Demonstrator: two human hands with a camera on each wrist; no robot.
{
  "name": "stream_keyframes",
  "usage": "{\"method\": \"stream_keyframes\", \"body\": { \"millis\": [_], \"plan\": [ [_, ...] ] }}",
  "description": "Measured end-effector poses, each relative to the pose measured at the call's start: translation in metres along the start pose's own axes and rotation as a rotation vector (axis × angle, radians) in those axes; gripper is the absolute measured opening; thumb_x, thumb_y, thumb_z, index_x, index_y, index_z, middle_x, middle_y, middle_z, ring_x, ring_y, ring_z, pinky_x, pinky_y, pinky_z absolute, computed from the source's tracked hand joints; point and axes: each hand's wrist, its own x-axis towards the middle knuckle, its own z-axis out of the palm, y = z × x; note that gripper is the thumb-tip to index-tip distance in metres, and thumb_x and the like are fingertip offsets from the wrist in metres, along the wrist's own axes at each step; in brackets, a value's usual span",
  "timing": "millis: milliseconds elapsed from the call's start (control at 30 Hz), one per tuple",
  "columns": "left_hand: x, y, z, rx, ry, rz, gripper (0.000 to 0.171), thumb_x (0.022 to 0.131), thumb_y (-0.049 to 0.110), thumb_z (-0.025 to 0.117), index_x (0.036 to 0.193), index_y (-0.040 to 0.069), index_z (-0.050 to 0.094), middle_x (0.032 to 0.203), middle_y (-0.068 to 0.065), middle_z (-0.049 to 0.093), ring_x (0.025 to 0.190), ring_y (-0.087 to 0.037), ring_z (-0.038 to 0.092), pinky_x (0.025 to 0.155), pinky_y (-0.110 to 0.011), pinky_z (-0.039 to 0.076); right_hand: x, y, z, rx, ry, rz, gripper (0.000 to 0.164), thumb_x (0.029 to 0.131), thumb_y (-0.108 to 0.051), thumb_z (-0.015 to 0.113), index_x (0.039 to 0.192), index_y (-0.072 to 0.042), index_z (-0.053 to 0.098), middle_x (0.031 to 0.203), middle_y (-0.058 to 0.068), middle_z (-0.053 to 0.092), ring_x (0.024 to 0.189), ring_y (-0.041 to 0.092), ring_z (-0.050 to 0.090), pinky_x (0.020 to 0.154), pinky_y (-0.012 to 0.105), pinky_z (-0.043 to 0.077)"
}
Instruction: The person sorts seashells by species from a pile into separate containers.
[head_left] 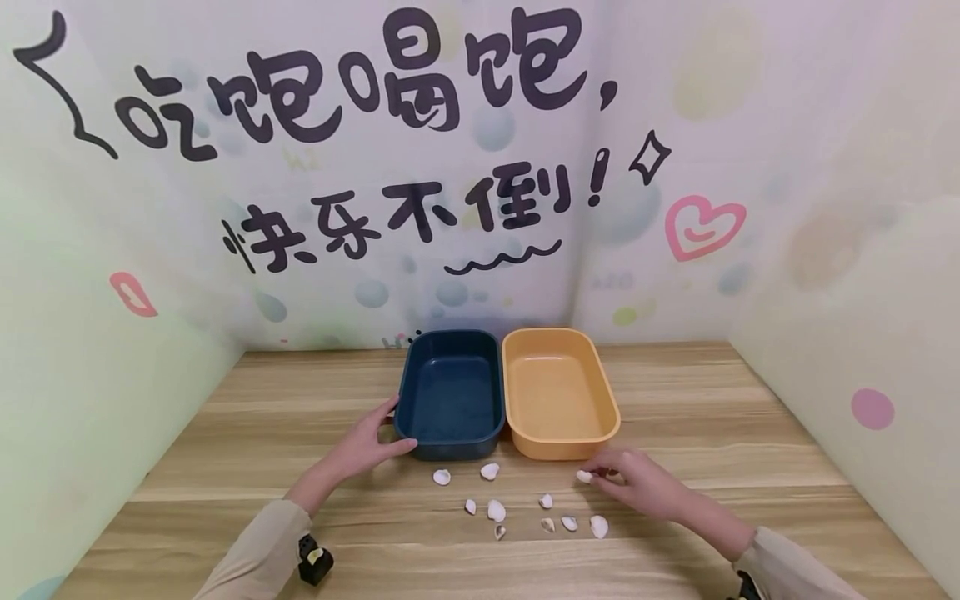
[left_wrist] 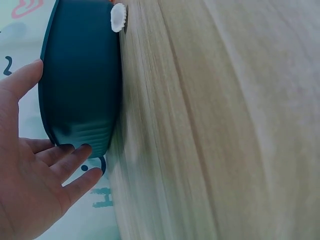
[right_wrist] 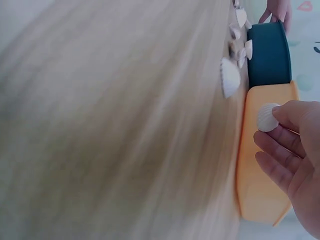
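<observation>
My right hand [head_left: 636, 483] pinches a white ribbed seashell [right_wrist: 267, 117] between thumb and fingertips, just in front of the yellow bin [head_left: 562, 447]. The other fingers are spread below the shell in the right wrist view. My left hand [head_left: 360, 446] rests on the near left corner of the dark blue bin [head_left: 450, 450]. Its thumb touches the front rim, and its rather straight fingers lie along the side wall [left_wrist: 82, 75]. Several seashells lie scattered on the table in front of the bins, among them a larger white one [head_left: 497, 511] and another white shell [head_left: 598, 526] at the right.
The two bins stand side by side at the back of the wooden table [head_left: 720, 450]. Behind them hangs a pale printed cloth [head_left: 480, 300] with dark writing, and similar pale walls [head_left: 862, 275] close off both sides. The insides of both bins show bare floors.
</observation>
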Motion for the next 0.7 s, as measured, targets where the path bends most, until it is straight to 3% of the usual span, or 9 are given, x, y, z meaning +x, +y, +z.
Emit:
{"method": "stream_keyframes", "body": {
  "millis": [200,467,700],
  "plan": [
    [-0.001,0.001,0.000,-0.013,-0.002,-0.011,0.082,0.082,0.035,0.066,0.142,-0.001,0.024,0.142,-0.021,0.032,0.119,-0.036,0.044,0.096,-0.053,0.035,0.008,-0.014,-0.005,0.011,-0.019,0.008,0.008,0.087,-0.012,0.061,0.092,-0.012,0.067,0.082,-0.011,0.062,0.076,-0.002,0.053,0.066,0.023,0.050],
    [-0.001,0.003,-0.001,-0.008,0.008,-0.006,0.082,0.081,0.034,0.067,0.141,-0.002,0.024,0.141,-0.022,0.033,0.118,-0.037,0.045,0.096,-0.053,0.035,0.025,-0.033,-0.014,0.205,-0.029,0.006,0.012,0.089,-0.012,0.058,0.097,-0.009,0.067,0.080,0.001,0.065,0.074,0.001,0.056,0.066,0.023,0.050],
    [-0.001,0.003,-0.001,0.005,0.005,0.001,0.081,0.082,0.034,0.066,0.140,-0.003,0.025,0.140,-0.022,0.034,0.118,-0.037,0.045,0.095,-0.052,0.037,0.043,-0.049,-0.021,0.215,-0.039,0.060,0.016,0.089,-0.020,0.059,0.101,-0.013,0.066,0.084,-0.010,0.063,0.076,0.003,0.056,0.068,0.023,0.050]
  ]
}}
